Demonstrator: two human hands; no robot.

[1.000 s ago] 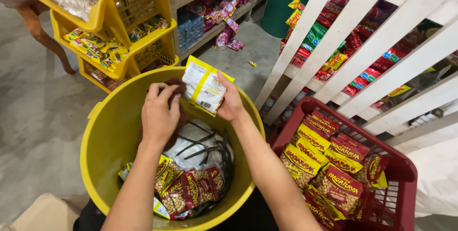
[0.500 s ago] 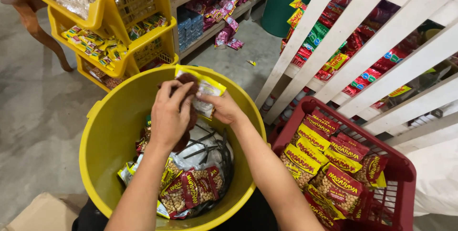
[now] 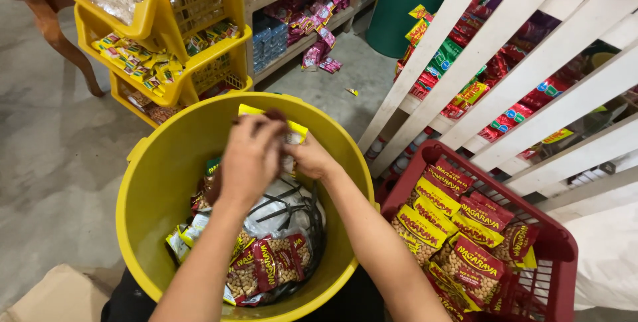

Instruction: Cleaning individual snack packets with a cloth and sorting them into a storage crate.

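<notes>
Nearest the camera, at the bottom of the round yellow plastic bucket [image 3: 159,182], lies a heap of red-and-yellow snack packets of nuts [image 3: 266,265] on crumpled clear plastic with a black strap across it. To the right stands a red plastic basket [image 3: 561,249] packed with larger packets of the same kind [image 3: 458,225].

Above the heap, over the far half of the bucket, both hands meet on one small yellow-and-white foil sachet [image 3: 292,132]. The left hand [image 3: 249,159] covers most of it with fingers curled down over its top; the right hand [image 3: 312,157] pinches its right edge. Both are closed on the sachet, though how firmly cannot be told, since the left hand hides most of it.

The sachet sits close to the far rim. If the two hands pull against each other too hard, the thin foil could tear and spill its contents into the bucket among the nut packets. If either hand lets go unevenly, the sachet could tip over the rim onto the grey concrete floor [image 3: 60,142], or drop into the heap and slide under the clear plastic, where it would be hard to find.

Farther off stand stacked yellow plastic bins of small sweets [image 3: 219,43], a wooden shelf of packets [image 3: 299,13], a green bin [image 3: 405,3] and a white slatted rack of goods [image 3: 512,36]
</notes>
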